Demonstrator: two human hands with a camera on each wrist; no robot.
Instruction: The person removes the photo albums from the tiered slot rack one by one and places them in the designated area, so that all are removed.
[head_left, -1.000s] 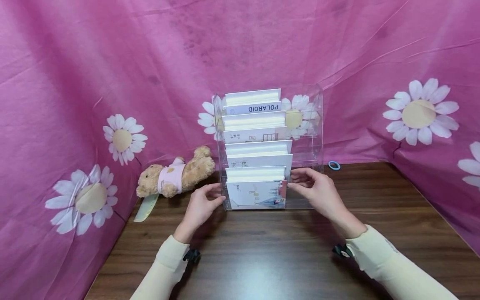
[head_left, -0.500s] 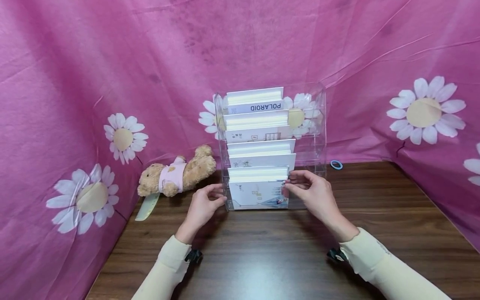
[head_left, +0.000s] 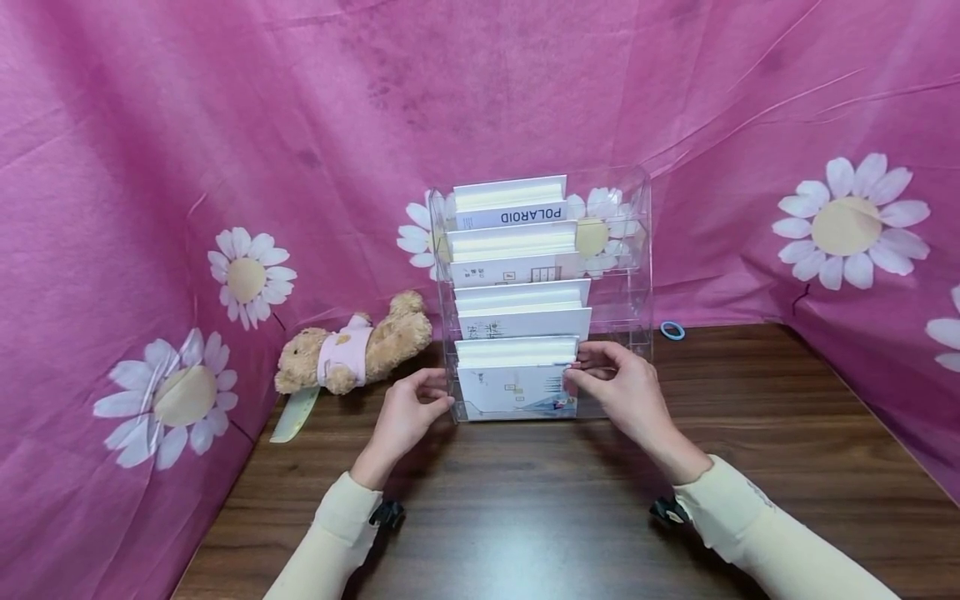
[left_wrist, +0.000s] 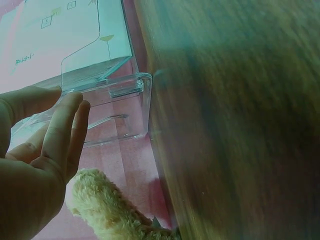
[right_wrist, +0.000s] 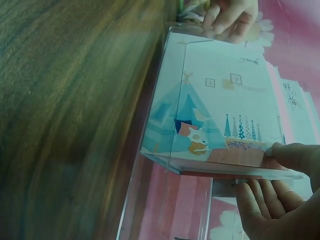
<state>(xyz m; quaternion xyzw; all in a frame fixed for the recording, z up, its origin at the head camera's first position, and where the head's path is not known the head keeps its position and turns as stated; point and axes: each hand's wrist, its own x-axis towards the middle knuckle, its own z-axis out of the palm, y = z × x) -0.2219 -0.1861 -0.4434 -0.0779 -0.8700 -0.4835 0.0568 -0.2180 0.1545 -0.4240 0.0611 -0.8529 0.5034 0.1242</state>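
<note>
A clear acrylic rack (head_left: 615, 287) stands on the table with white books in stepped tiers along its left side. My right hand (head_left: 626, 387) pinches the right edge of the lowest, front book (head_left: 517, 392); the right wrist view shows the thumb on its tent-pictured cover and the fingers behind. My left hand (head_left: 405, 417) holds the rack's left side near the bottom, with thumb and fingertips at the clear panel (left_wrist: 115, 92). Behind the front book sit a book with dark lettering (head_left: 525, 323), another white book (head_left: 517, 268), and one marked POLAROID (head_left: 517, 215) on top.
A teddy bear (head_left: 345, 354) in a pink shirt lies left of the rack, over a pale green ruler-like strip (head_left: 295, 415). A light blue ring (head_left: 672, 331) lies at the back right. Pink flowered cloth (head_left: 525, 92) hangs behind the wooden table (head_left: 510, 517).
My right hand has shifted slightly left, its thumb coming further over the front book's cover. The front book has sunk a little in the rack. My left hand stays at the rack's side.
</note>
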